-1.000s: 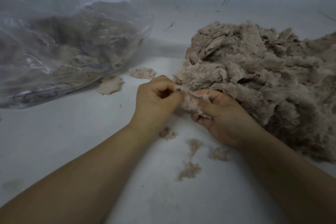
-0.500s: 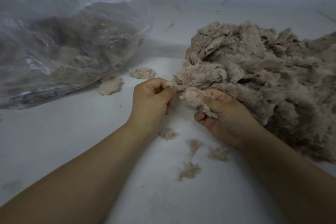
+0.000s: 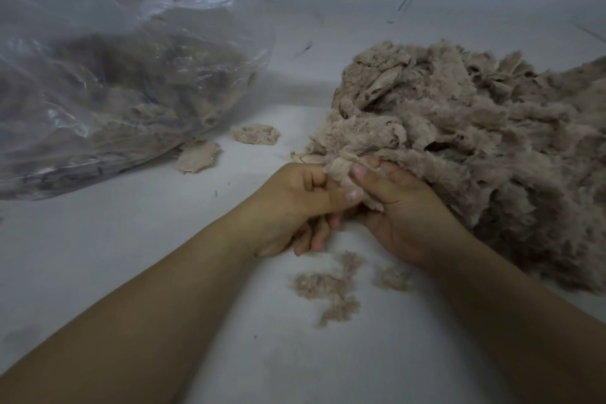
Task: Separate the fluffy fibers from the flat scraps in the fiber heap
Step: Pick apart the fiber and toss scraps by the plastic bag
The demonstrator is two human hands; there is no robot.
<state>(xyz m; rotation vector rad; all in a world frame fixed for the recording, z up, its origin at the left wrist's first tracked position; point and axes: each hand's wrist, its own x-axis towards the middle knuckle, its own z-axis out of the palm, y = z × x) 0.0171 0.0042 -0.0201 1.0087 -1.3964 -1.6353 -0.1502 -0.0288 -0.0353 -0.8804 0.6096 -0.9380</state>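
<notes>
While both hands meet at the near edge of the fiber heap (image 3: 465,141), they share one clump of fluff (image 3: 341,170) between them. The left hand (image 3: 295,203) curls its fingers and presses its thumb across the clump's lower end, pinching it; the right hand (image 3: 403,207) pinches the upper part with thumb against curled fingers. That opposed grip suits tearing fluff off a backing, though whether a flat scrap hides inside the clump cannot be told. From the hands, the heap spreads toward two o'clock on the white surface (image 3: 98,256). Loose fiber tufts (image 3: 331,289) lie at six o'clock, probably dropped where they were pulled free. Two flat scraps (image 3: 200,156) (image 3: 255,134) lie at eleven o'clock beside the clear plastic bag (image 3: 114,75), which holds more brownish material, apparently a sorted pile.
</notes>
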